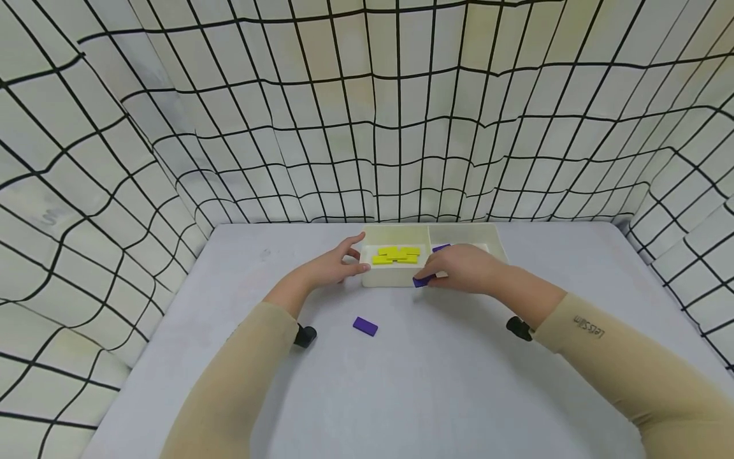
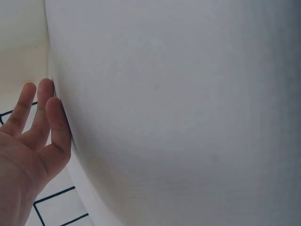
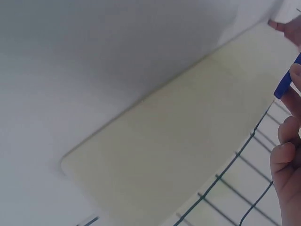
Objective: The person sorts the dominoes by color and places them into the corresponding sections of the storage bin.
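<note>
A white box (image 1: pixel 395 277) with two compartments stands toward the back of the table. Several yellow blocks (image 1: pixel 395 255) lie in its left compartment, and a purple block (image 1: pixel 441 247) shows in the right one, partly hidden by my right hand. My left hand (image 1: pixel 338 262) is at the box's left end, thumb by the front corner and fingers spread and relaxed. Over the box's front wall, my right hand (image 1: pixel 464 268) pinches a second purple block (image 1: pixel 424 281) between thumb and fingers. This block looks blue (image 3: pixel 285 84) in the right wrist view.
A single loose purple block (image 1: pixel 365 326) lies on the white table (image 1: pixel 401 395) in front of the box, between my forearms. White walls covered with a black grid net (image 1: pixel 398 131) rise behind the table and at both sides.
</note>
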### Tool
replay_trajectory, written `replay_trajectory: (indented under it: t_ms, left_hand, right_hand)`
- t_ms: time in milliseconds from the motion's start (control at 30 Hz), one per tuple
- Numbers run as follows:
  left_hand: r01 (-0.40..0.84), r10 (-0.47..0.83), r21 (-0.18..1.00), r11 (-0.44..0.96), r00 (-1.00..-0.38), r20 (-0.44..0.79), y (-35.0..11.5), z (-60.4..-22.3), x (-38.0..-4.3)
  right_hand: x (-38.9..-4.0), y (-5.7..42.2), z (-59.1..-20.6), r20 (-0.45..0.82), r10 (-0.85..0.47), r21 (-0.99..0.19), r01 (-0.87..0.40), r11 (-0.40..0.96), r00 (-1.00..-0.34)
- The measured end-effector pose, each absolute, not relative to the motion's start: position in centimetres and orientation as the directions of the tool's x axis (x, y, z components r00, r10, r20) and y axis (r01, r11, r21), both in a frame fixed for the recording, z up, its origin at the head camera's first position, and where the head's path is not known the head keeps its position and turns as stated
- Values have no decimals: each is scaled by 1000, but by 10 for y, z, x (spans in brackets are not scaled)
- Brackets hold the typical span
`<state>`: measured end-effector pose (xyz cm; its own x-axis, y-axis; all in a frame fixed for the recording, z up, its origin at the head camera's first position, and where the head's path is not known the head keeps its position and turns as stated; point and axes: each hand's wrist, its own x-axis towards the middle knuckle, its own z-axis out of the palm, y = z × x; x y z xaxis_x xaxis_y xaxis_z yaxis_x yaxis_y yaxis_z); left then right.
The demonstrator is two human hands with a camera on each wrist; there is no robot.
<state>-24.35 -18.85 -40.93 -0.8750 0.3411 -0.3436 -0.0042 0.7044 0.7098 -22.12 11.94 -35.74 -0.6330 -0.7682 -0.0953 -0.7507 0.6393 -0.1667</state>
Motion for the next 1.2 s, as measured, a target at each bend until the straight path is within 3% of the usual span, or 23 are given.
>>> replay_trajectory:
  t_ms: [300, 567, 1200]
  left_hand:
    - [-11, 338, 712, 702, -875, -347, -189, -410, -245]
    - [-18, 334, 711, 703, -875, -351, -190, -409, -244]
    - [-12, 340, 710, 704, -872, -352, -190, -411, -244]
  right_hand:
    - [-245, 164, -351, -71, -701, -177, -683, 709, -710]
    - [-262, 186, -344, -150, -597, -164, -575, 801, -788]
    - [-294, 182, -363, -293, -591, -14, -615, 789, -752]
